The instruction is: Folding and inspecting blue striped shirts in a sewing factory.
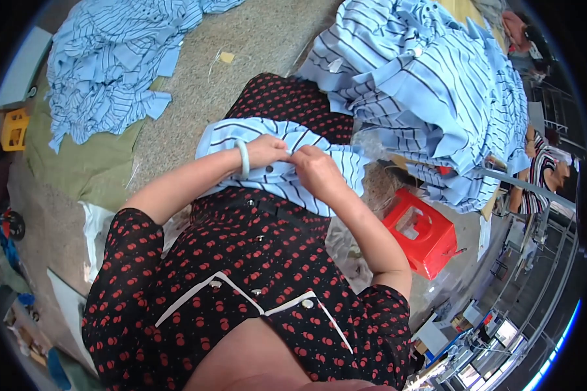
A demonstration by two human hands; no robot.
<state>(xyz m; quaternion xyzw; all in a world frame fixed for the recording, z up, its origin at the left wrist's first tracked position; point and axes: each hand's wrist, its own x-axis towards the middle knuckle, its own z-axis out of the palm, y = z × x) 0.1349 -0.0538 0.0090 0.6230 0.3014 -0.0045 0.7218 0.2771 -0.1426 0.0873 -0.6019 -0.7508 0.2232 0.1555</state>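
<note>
Pinching light-blue striped shirt [277, 173] on lap, centre frame: left hand [265, 151] and right hand [316, 171] both closed on fabric, fingertips nearly touching. Judging: this piece mid-handling. Shirt heap [430, 85] upper right looks like much left; smaller shirt pile [101, 65] upper left. Red plastic stool [424, 231] right; yellow crate [14, 129] far left, contents unclear.
</note>
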